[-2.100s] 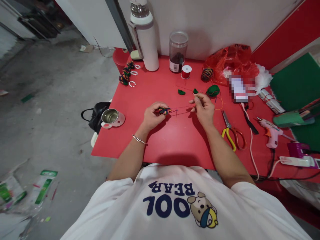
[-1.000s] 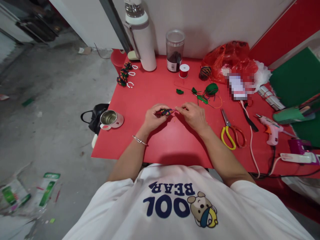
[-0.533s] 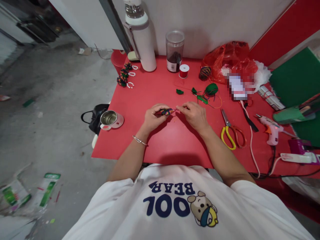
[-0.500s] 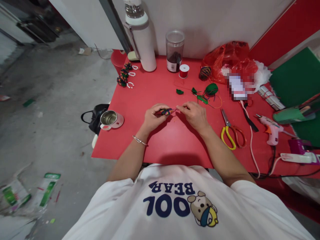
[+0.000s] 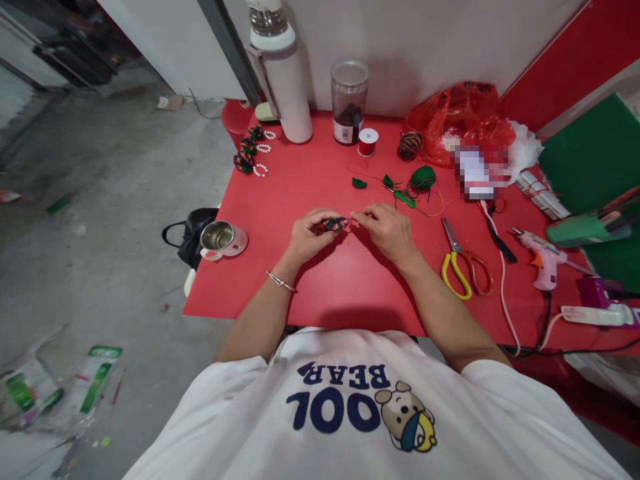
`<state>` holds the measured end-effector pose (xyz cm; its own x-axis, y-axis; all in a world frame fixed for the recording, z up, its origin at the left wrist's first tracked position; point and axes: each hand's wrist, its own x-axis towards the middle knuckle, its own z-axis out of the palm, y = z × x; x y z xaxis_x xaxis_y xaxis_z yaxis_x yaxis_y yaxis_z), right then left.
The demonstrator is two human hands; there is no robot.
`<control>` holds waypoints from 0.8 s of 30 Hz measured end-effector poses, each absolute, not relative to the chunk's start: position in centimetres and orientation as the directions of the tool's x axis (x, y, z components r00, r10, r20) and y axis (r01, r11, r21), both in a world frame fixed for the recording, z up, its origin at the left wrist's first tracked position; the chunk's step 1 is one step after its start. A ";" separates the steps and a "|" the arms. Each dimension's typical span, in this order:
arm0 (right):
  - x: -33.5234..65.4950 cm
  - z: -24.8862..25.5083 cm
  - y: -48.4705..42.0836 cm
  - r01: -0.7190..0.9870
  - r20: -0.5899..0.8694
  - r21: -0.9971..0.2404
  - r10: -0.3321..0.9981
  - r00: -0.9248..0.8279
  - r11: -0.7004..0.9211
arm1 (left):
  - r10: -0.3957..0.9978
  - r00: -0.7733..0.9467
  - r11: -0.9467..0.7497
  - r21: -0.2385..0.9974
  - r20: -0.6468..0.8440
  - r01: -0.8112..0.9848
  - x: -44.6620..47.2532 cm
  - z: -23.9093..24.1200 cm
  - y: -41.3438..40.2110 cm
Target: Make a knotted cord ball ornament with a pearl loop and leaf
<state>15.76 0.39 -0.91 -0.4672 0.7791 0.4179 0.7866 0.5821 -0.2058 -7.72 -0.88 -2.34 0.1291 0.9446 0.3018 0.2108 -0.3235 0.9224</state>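
My left hand (image 5: 306, 235) is closed around a small multicoloured woven cord piece (image 5: 334, 224), held just above the red table (image 5: 320, 280). My right hand (image 5: 386, 231) pinches with thumb and fingers right at the piece's right end; whatever thin thread or needle it holds is too small to make out. A silver bangle sits on my left wrist. Just beyond the hands lie a green yarn ball (image 5: 424, 178) and green scraps (image 5: 360, 183).
Yellow-handled scissors (image 5: 459, 267) and a pink glue gun (image 5: 543, 262) lie to the right. At the back stand a white flask (image 5: 286, 77), a clear jar (image 5: 349, 101), a red thread spool (image 5: 369, 141) and a red plastic bag (image 5: 463, 123). A steel mug (image 5: 220, 237) sits at the left edge.
Two seconds ago my right hand was raised to the right, drawing a thread out. It has come back down to the woven piece and since stayed there with only small finger movements.
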 end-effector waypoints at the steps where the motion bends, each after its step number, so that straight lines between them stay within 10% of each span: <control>1: 15.7 -0.9 0.4 0.787 0.416 -0.203 0.779 -0.469 0.583 | 0.945 0.129 -0.323 0.923 0.301 0.211 -7.7 -2.3 -0.9; 24: 16.1 -1.4 0.5 0.806 0.507 -0.115 0.732 -0.455 0.581 | 0.936 0.073 -0.352 0.923 0.344 0.159 -7.6 -2.5 -0.7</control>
